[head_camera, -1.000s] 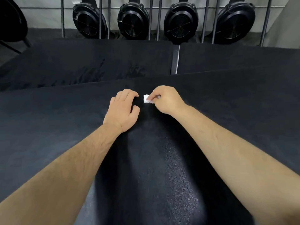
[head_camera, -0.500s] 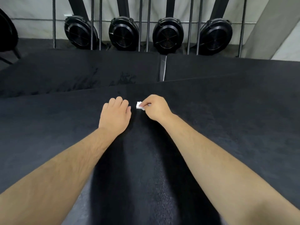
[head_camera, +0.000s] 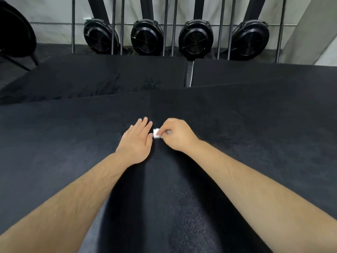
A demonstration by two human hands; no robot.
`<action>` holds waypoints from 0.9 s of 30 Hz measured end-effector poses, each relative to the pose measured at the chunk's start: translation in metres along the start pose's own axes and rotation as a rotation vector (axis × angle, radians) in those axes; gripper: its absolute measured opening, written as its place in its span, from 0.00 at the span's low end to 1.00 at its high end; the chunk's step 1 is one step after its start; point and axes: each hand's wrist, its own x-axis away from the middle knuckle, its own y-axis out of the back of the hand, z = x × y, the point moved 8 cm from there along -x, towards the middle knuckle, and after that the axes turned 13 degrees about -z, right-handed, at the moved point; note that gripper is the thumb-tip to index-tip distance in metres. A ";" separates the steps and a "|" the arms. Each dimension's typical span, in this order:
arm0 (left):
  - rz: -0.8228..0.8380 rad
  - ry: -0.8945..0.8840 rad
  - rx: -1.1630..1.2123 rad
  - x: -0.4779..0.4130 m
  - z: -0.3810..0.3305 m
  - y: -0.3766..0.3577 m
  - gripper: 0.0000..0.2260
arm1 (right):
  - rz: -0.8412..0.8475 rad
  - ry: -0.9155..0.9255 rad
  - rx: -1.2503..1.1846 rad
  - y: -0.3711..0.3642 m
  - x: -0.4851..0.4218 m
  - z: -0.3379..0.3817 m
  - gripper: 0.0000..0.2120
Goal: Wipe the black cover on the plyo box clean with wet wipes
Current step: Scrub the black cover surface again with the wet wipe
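The black cover [head_camera: 246, 143] of the plyo box fills most of the view below me. My right hand [head_camera: 177, 136] pinches a small folded white wet wipe [head_camera: 156, 133] between thumb and fingers and holds it against the cover near the middle. My left hand [head_camera: 137, 141] lies flat on the cover just left of the wipe, fingers straight and close together, nothing in it. Its fingertips almost touch the wipe.
Two more black-covered boxes [head_camera: 102, 75] stand behind this one, with a narrow gap [head_camera: 188, 73] between them. Beyond them several black round fan machines [head_camera: 146, 37] lean behind vertical metal bars against a light wall. A dark chair-like shape [head_camera: 16, 33] is at far left.
The view has tilted up, so both hands sit lower in the frame. My left hand has flattened out, fingers straightened. My right hand still holds the wipe at the same spot on the cover.
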 end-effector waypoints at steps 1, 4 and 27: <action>0.002 0.003 0.001 0.000 0.001 0.000 0.24 | 0.007 0.016 -0.005 0.004 0.006 -0.001 0.14; 0.026 0.015 -0.006 -0.001 -0.001 0.000 0.24 | -0.014 -0.108 0.082 0.024 -0.021 -0.032 0.14; -0.048 -0.051 0.031 0.061 -0.039 0.019 0.22 | -0.062 -0.239 0.079 0.050 0.047 -0.029 0.13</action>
